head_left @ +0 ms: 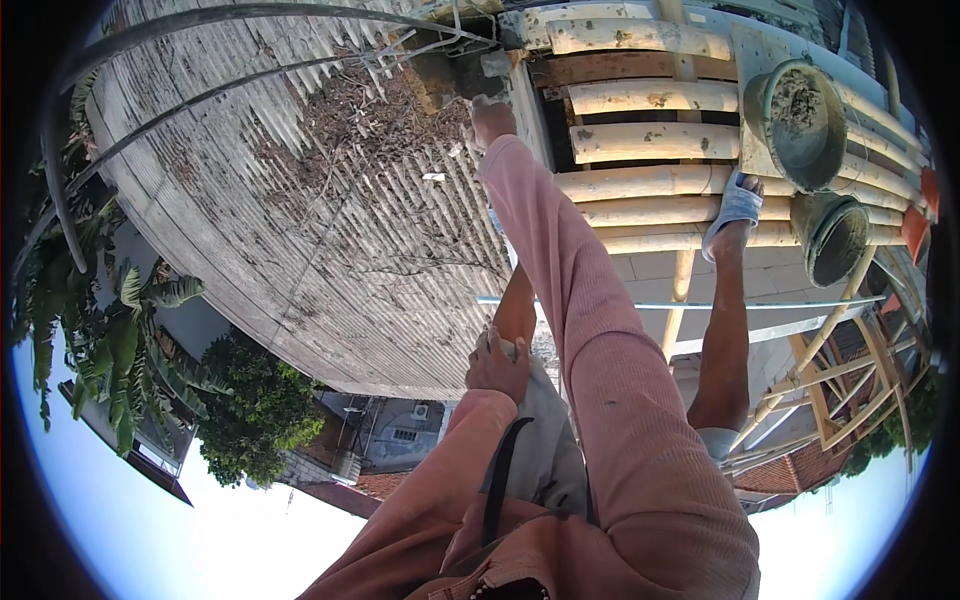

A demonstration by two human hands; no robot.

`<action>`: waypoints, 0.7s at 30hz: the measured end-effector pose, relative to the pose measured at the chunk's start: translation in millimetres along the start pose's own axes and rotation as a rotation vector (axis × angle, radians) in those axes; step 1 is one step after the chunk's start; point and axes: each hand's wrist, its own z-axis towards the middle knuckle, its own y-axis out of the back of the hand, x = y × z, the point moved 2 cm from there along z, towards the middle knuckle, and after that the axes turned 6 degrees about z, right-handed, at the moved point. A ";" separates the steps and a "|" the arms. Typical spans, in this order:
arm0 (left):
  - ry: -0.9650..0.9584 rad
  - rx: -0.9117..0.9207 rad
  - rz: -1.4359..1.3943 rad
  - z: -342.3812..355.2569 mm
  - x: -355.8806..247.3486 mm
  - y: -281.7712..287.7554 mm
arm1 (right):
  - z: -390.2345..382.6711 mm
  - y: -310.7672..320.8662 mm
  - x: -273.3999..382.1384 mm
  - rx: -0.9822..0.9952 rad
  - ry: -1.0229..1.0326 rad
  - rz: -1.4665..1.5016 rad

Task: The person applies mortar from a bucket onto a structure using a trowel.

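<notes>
My right arm, in a dusty pink sleeve, stretches far ahead to the end of a narrow wall. There my right hand point(491, 121) is closed, its fingers bent and partly hidden, so anything in it cannot be made out. Just beyond it are a small grey lump point(495, 64) and rough brickwork point(434, 78). My left hand point(498, 366) lies on my bent left knee with its fingers spread, holding nothing. A black bucket point(797, 125) with grey mortar inside stands to the right on the bamboo platform point(655, 146).
A second dark bucket point(836, 240) sits nearer. My right foot, in a blue sandal point(738, 212), stands on the bamboo poles, with gaps between them. Corrugated roofing point(380, 270) with dry debris spreads left. Dark cables point(270, 75) cross above it. A thin pale-blue bar point(690, 305) runs crosswise.
</notes>
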 end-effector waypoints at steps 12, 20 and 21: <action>0.153 0.025 0.023 8.9 51.1 25.3 | -204.4 30.4 -59.0 0.148 -0.079 -0.147; 0.119 -0.001 -0.049 9.4 62.1 24.8 | -171.8 -17.7 -122.6 0.014 0.008 -0.167; 0.123 0.003 -0.045 10.6 62.9 23.9 | -162.9 -27.5 -128.2 0.033 0.045 -0.171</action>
